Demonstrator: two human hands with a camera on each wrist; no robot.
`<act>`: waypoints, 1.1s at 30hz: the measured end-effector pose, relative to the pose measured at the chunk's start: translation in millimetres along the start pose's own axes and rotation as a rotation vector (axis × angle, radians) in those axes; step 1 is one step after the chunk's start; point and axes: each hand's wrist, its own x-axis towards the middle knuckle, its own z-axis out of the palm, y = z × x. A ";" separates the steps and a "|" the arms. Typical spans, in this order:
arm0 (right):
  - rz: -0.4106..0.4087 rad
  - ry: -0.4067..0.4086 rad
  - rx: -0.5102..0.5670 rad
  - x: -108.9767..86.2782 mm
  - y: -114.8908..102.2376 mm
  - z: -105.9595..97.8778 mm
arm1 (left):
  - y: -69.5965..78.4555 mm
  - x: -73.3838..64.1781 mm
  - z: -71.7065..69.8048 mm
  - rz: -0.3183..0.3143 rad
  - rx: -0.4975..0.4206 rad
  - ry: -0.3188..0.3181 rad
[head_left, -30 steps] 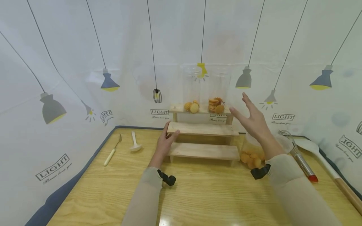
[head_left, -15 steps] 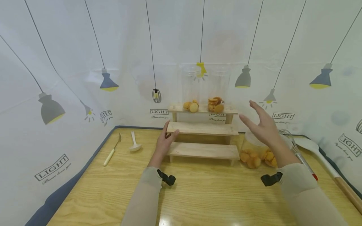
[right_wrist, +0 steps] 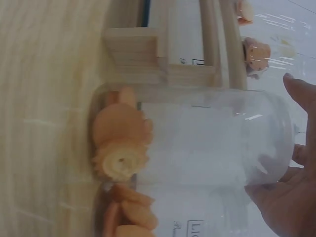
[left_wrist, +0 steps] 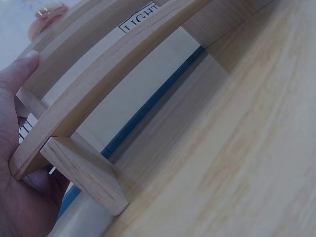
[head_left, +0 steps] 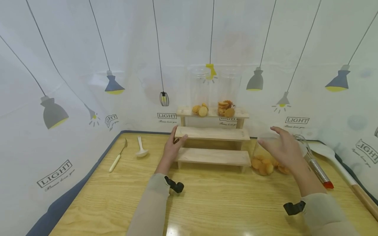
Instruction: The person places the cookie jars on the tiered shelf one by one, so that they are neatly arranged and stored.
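My left hand (head_left: 172, 149) grips the left end of a three-step wooden shelf stand (head_left: 212, 133), thumb on the middle step's front. The left wrist view shows that hand around the step's end (left_wrist: 29, 160). My right hand (head_left: 284, 149), thumb and fingers spread, is over a clear jar (right_wrist: 197, 133) right of the stand. Orange-brown cookies (head_left: 262, 166) lie in its bottom. The right wrist view has the fingers around the jar's top; whether they touch it I cannot tell. A second jar of cookies (right_wrist: 133, 212) stands beside it, partly hidden by my hand.
Two clear jars, one with pale cookies (head_left: 200, 110) and one with darker cookies (head_left: 226, 109), stand on the top step. A small fork (head_left: 118, 156) and white ladle (head_left: 141, 149) lie left. A whisk (head_left: 317, 168) and a long-handled white turner (head_left: 339, 165) lie right.
My right hand has moved from beside the top step, rightward and down, to the top of the cookie jar. My left hand has stayed on the wooden stand.
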 end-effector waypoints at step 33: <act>-0.017 0.131 0.435 -66.6 64.6 76.4 | -2.9 1.2 -3.2 -0.023 -0.005 -0.026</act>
